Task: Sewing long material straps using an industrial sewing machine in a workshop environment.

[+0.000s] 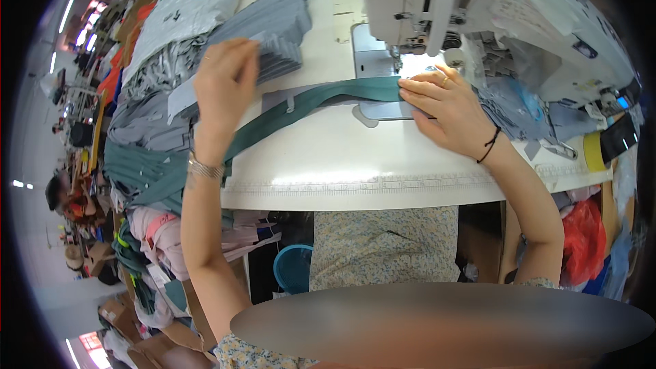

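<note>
A white sewing machine [437, 0] stands at the back of a white table [355, 164]. A long green fabric strip [314, 102] runs from under the needle area leftward and off the table's edge. My right hand [444, 106] lies flat on the strip's end, right beside the needle plate, fingers together and pointing left. My left hand [225, 85] is raised above the table's left side, fingers curled at a grey fabric piece [273, 44] from a stack. A bracelet sits on the left wrist, a black band on the right.
Piles of grey and green cloth [150, 116] cover the left of the table and hang below it. Small grey cut pieces [512, 106] lie right of the machine. A yellow tape roll [593, 150], a red bag [584, 242] and a blue bucket [294, 266] are nearby. A person [61, 198] sits far left.
</note>
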`<action>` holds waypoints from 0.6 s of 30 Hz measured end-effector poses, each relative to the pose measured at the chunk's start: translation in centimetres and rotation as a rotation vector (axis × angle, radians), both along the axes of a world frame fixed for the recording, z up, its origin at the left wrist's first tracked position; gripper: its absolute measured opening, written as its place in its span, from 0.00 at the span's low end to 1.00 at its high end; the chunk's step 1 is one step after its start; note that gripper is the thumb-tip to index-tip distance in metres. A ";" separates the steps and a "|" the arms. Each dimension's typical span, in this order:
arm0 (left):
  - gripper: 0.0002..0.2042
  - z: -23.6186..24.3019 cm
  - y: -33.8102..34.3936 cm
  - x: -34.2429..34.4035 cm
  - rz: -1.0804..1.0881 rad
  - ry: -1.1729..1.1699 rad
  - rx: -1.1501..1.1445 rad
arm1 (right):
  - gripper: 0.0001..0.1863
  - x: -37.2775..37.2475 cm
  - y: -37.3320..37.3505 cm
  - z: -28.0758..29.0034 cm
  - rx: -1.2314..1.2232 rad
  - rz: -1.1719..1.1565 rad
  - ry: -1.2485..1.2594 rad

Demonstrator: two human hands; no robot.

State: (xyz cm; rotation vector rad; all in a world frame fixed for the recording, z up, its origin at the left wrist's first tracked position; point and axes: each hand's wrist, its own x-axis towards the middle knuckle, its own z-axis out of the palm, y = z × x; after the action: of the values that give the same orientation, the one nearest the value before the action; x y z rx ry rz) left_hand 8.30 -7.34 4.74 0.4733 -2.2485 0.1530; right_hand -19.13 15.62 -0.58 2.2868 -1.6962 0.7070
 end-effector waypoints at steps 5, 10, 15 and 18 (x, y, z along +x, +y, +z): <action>0.12 -2.7 7.4 -7.1 -0.454 -0.296 -0.294 | 0.14 0.0 0.0 -0.3 -0.013 0.029 -0.019; 0.13 -5.1 7.5 -8.3 -0.514 -0.337 0.008 | 0.14 0.3 0.1 -0.3 0.018 0.012 -0.082; 0.12 -5.5 7.6 -8.8 -0.541 -0.268 0.038 | 0.15 0.0 0.3 -0.5 0.035 0.020 -0.104; 0.12 -5.3 7.5 -9.0 -0.567 -0.252 0.004 | 0.15 0.0 0.2 -0.4 0.031 0.026 -0.103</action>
State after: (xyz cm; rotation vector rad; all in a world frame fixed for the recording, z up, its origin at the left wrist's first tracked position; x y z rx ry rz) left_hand -0.65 0.13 -0.58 -0.2039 -2.5355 -0.0913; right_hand -19.09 15.83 -0.95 2.3350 -1.7357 0.8225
